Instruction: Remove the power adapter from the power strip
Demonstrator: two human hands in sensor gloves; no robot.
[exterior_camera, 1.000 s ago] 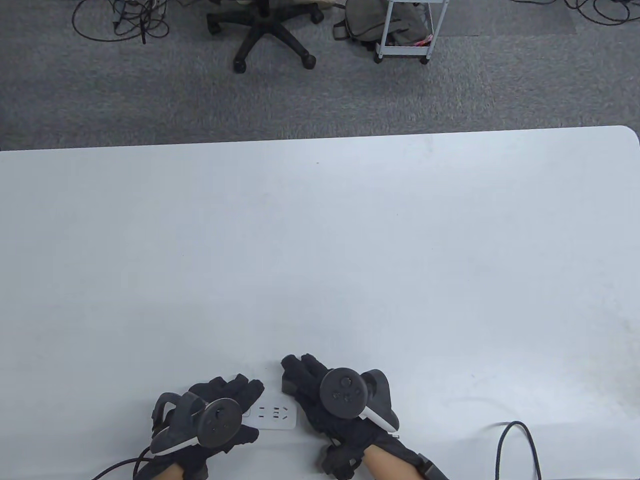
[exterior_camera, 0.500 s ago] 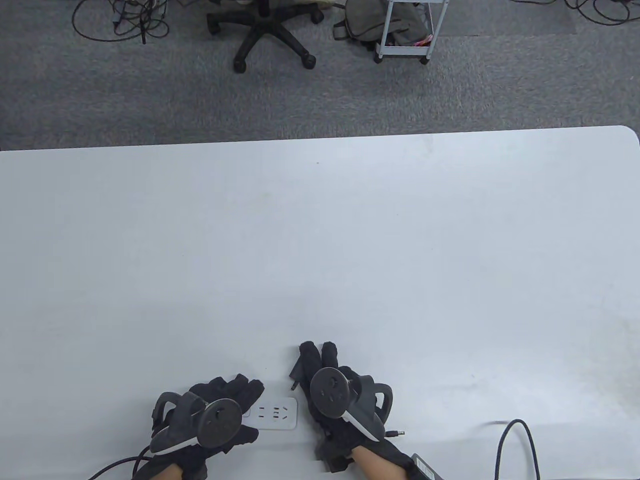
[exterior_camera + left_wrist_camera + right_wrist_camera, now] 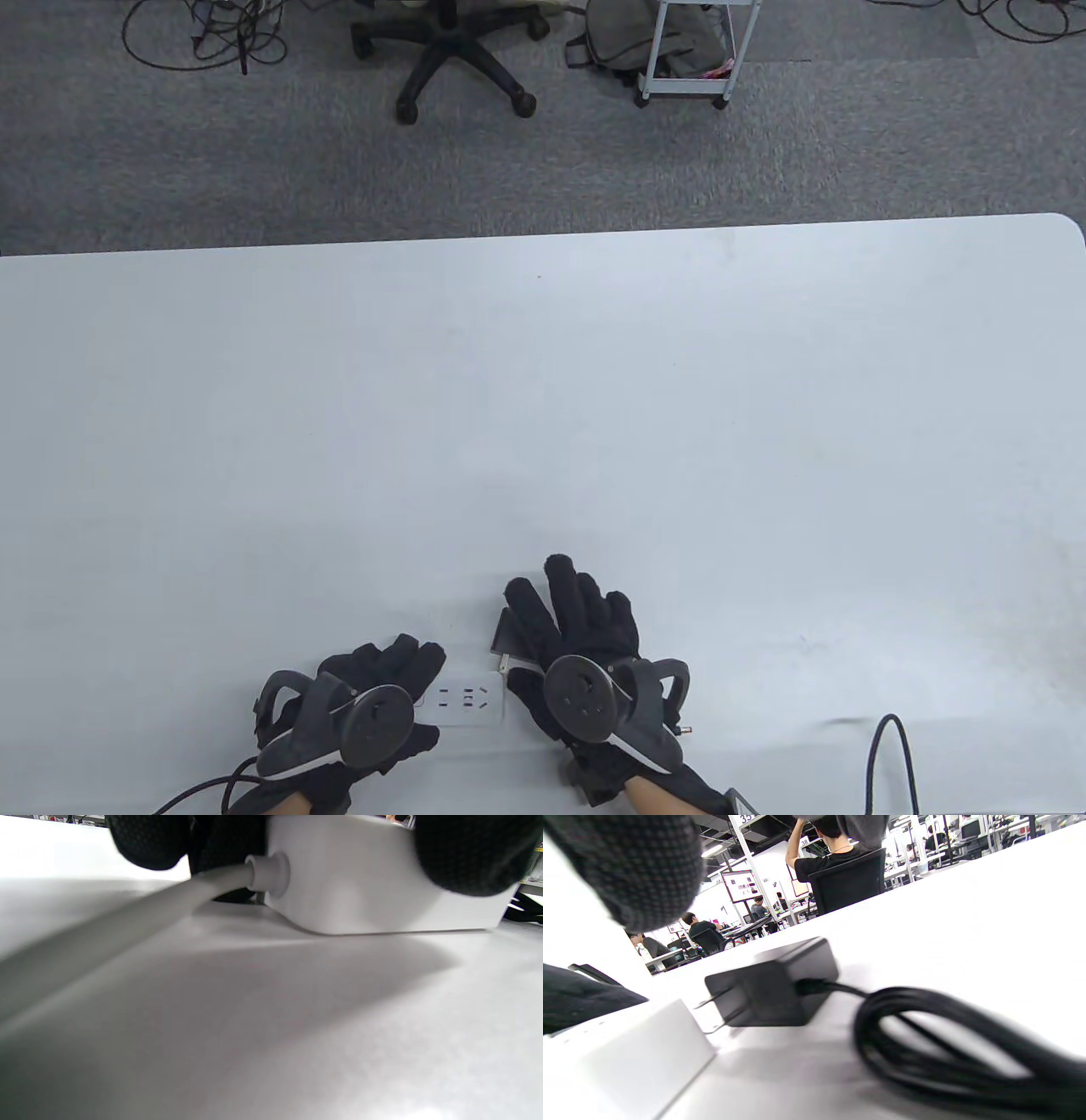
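Note:
The white power strip (image 3: 465, 701) lies near the table's front edge. My left hand (image 3: 407, 671) grips its left end; in the left wrist view my fingers (image 3: 148, 836) press both sides of the strip (image 3: 373, 887) beside its cord (image 3: 127, 916). The black power adapter (image 3: 506, 635) lies on the table just right of the strip, unplugged. In the right wrist view the adapter (image 3: 776, 984) rests flat with its prongs pointing at the strip (image 3: 628, 1052). My right hand (image 3: 568, 603) hovers over it with fingers spread, holding nothing.
The adapter's coiled black cable (image 3: 946, 1039) lies under my right wrist. Another loop of black cable (image 3: 887, 764) sits at the front right. The white table (image 3: 543, 424) stretches away beyond the hands. An office chair (image 3: 450, 59) and a cart (image 3: 687, 51) stand on the floor behind it.
My right hand pulled the adapter out of the strip's right end, moved it up and right, laid it down and spread its fingers. My left hand stayed on the strip.

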